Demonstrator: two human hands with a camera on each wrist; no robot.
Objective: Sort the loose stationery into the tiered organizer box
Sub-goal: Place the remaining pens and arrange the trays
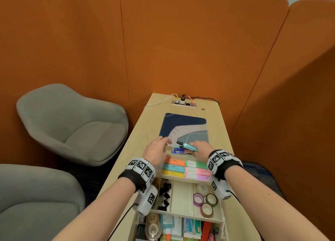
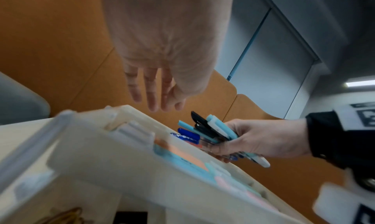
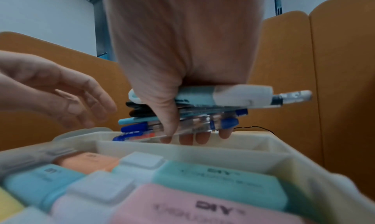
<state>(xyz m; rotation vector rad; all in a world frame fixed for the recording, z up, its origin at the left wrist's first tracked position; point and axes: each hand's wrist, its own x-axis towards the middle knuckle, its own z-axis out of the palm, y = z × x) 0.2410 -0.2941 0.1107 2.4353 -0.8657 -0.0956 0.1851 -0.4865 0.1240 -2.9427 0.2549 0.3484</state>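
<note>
My right hand (image 1: 200,149) grips a bundle of pens (image 1: 183,147) (teal, blue, black and clear ones) just above the far compartment of the cream tiered organizer box (image 1: 220,219). In the right wrist view the bundle of pens (image 3: 202,113) hangs over the empty far slot of the organizer box (image 3: 253,145), thumb in front and fingers curled beneath. My left hand (image 1: 157,148) hovers to the left of the pens with fingers extended, holding nothing. The left wrist view shows the left hand (image 2: 160,91) above the box rim (image 2: 125,131) and the pens (image 2: 205,131) in the right hand.
Pastel highlighters (image 1: 186,169) fill the top tier. The middle tier holds binder clips (image 1: 164,195) and washi tape rolls (image 1: 204,201); the lowest tier holds glue and tape. A patterned mat (image 1: 184,128) and a power strip (image 1: 184,103) lie farther along the narrow desk. Grey chairs (image 1: 72,124) stand left.
</note>
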